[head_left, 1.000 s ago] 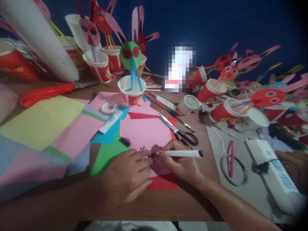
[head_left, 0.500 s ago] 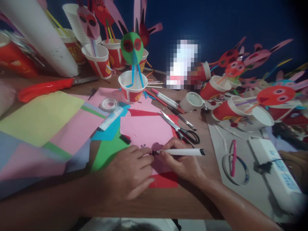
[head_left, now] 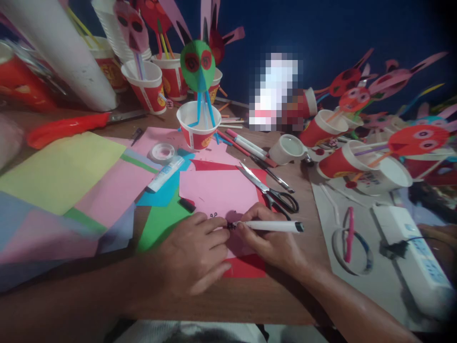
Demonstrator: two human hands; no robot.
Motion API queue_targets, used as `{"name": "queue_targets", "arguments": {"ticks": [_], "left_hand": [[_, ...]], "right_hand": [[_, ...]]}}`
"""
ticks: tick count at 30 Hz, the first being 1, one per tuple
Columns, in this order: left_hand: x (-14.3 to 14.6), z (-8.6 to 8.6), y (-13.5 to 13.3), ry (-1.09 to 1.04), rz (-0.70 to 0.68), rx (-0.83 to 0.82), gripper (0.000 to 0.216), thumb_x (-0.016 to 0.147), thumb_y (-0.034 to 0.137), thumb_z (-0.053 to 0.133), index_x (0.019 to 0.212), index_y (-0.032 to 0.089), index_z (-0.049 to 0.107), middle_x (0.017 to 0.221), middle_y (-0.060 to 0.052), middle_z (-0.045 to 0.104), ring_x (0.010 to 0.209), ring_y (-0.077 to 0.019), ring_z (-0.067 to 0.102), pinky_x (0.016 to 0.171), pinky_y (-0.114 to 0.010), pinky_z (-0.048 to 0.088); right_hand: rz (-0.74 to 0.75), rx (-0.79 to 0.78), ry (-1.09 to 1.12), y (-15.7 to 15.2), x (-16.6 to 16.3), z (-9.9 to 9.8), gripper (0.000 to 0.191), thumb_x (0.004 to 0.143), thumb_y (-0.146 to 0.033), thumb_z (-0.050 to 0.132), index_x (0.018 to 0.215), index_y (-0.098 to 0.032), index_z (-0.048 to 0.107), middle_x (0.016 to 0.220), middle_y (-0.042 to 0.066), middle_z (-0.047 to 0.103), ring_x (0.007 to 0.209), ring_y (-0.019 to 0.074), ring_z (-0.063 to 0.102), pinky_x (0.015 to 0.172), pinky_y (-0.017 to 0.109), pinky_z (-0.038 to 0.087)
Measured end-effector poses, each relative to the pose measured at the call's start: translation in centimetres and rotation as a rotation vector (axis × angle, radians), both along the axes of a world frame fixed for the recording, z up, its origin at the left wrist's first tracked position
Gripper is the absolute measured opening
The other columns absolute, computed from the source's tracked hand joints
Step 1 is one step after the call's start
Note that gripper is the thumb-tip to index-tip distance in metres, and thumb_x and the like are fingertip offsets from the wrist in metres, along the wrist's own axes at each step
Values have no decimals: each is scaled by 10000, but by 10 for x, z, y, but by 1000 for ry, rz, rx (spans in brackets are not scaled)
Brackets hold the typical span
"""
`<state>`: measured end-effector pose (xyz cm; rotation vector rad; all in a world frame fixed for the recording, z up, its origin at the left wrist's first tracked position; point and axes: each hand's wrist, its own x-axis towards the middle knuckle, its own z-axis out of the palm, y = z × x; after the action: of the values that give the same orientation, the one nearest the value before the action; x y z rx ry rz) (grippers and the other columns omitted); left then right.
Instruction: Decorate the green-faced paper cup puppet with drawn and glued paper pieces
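Observation:
My right hand (head_left: 271,243) pinches a white marker (head_left: 274,226) lying almost level, its tip on a pink paper sheet (head_left: 219,186). Small dark marks show under the tip, and a little black drawing sits just above my left fingers. Flat over the sheet's lower left lies my left hand (head_left: 196,252), fingers stretched out beside the tip. Red paper (head_left: 246,267) sticks out beneath the pink sheet. A black marker cap (head_left: 187,205) rests at the sheet's left edge. Black-handled scissors (head_left: 267,190) lie at its upper right.
Colored paper sheets (head_left: 60,176) spread at left, near orange-handled scissors (head_left: 69,131). A glue tube (head_left: 166,174) and a tape roll (head_left: 162,153) lie above. A paper cup (head_left: 196,136) bears a green animal head (head_left: 197,64). At right are more cups (head_left: 346,164) and a power strip (head_left: 410,243).
The view has shifted slightly. Both hands and the marker keep nearly the same place on the pink sheet.

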<state>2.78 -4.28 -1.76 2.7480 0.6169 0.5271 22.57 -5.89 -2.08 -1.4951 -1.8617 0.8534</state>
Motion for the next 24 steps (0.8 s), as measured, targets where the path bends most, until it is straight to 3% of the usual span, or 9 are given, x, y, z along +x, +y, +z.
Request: {"name": "queue_targets", "arguments": {"ticks": [12, 24], "left_hand": [[0, 0, 1, -9, -10, 16, 194, 854, 279, 468, 774, 172, 609, 939, -40, 681, 958, -227, 554, 795, -379, 364], [0, 2, 1, 0, 1, -2, 190, 852, 277, 469, 768, 180, 608, 929, -25, 683, 953, -226, 555, 801, -375, 360]], "right_hand": [[-26, 3, 0, 0, 1, -4, 50, 791, -201, 548, 756, -185, 516, 652, -33, 557, 566, 80, 519, 527, 185, 409], [-113, -40, 253, 1, -3, 1, 102, 777, -134, 543, 709, -189, 492, 591, -53, 552, 510, 66, 507, 462, 163, 388]]}}
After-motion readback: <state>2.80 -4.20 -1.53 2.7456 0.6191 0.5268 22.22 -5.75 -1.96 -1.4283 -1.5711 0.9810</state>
